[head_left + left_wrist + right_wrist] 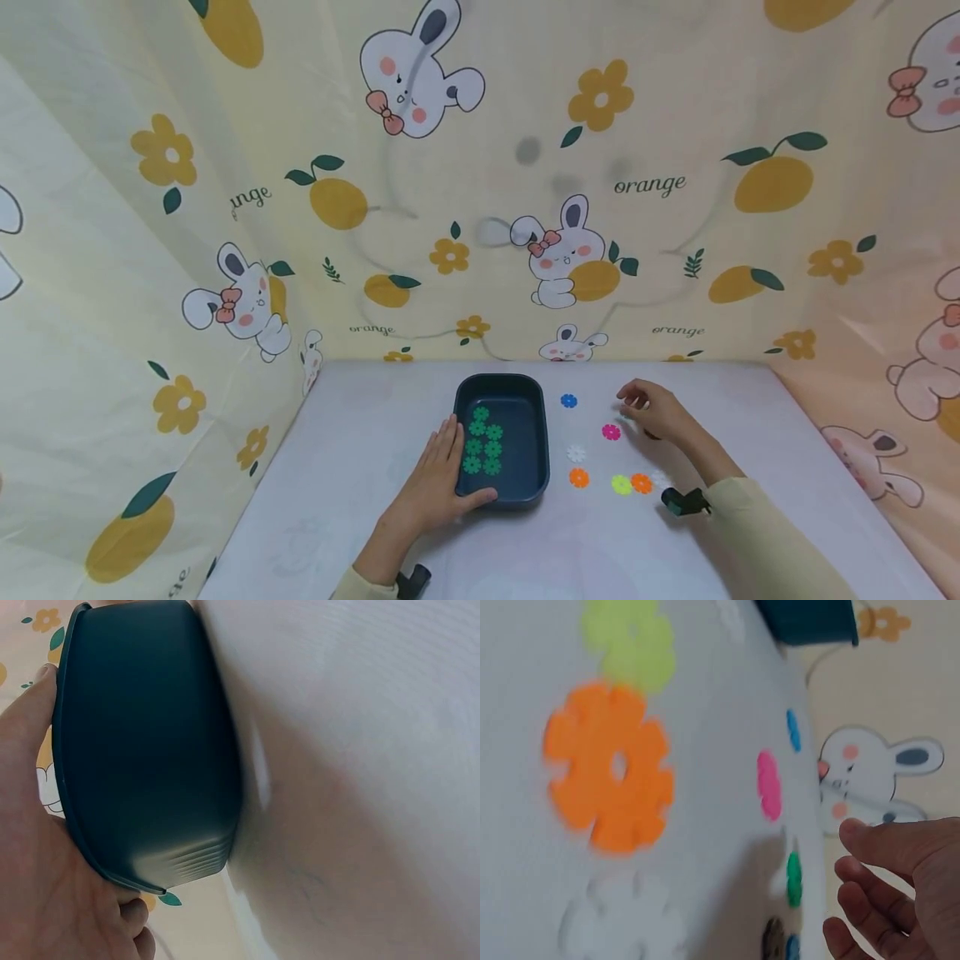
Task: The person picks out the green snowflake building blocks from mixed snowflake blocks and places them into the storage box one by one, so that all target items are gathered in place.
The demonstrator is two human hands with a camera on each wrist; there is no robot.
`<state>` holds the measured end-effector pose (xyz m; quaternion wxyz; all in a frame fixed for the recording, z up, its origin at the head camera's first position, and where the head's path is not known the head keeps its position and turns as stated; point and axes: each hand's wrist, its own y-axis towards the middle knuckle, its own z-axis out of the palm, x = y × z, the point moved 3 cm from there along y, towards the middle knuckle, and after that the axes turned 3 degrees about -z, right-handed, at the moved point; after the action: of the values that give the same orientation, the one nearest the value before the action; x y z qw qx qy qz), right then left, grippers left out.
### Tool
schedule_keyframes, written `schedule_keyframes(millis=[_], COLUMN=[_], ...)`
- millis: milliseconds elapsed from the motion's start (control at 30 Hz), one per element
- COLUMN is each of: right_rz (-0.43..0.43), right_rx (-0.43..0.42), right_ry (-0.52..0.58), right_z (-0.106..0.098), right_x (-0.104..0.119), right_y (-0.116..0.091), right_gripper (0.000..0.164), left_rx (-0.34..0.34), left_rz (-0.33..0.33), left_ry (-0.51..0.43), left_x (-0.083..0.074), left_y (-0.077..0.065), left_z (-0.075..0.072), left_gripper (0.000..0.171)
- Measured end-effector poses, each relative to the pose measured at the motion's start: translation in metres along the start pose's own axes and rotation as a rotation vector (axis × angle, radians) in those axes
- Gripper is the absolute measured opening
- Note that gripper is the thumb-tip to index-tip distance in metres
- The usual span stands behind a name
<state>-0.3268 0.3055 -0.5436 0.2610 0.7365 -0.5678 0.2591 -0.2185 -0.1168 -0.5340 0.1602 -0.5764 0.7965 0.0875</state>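
A dark blue plastic tray (538,442) holds several green flower-shaped plastic pieces (492,448). My left hand (435,471) rests along its left rim with fingers straight, the thumb lying over the near edge. In the left wrist view the tray's outer wall (150,735) fills the upper left. My right hand (656,412) is above the table to the right of the tray, fingers loosely bent and nothing between them. Close by in the right wrist view lie a green flower piece (794,879), a dark one (772,941) and a pink one (769,785).
Between tray and right arm lie loose flower pieces: a blue one (569,401), a white one (576,453), a yellow-green one (621,484) and two orange, one left (578,477), one right (641,483). A printed cloth (487,275) hangs behind the white table (360,433).
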Motion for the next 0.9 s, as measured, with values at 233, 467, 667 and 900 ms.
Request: schedule_keyframes(millis=[233,467,667,900], right_rz=[0.057,0.123,0.128,0.112], right_rx=[0.005,0.023,0.022,0.009], right_ry=[-0.048,-0.094,-0.085,-0.002], right_z=[0.0,0.002,0.003,0.008], right_x=[-0.018,-0.026,-0.026,-0.023], right_y=[-0.002,-0.001,0.001,0.004], right_gripper=[0.028,0.032,0.031,0.029], left_rx=[-0.001,0.008,0.004,0.004], left_rz=[0.006,0.004,0.01,0.008], left_ry=[-0.002,-0.005,0.001,-0.001], left_x=[0.0,0.002,0.002,0.001], left_y=[0.0,0.0,0.001,0.001], left_z=[-0.001,0.002,0.001,0.0], left_gripper=[0.124,0.124,0.125,0.125])
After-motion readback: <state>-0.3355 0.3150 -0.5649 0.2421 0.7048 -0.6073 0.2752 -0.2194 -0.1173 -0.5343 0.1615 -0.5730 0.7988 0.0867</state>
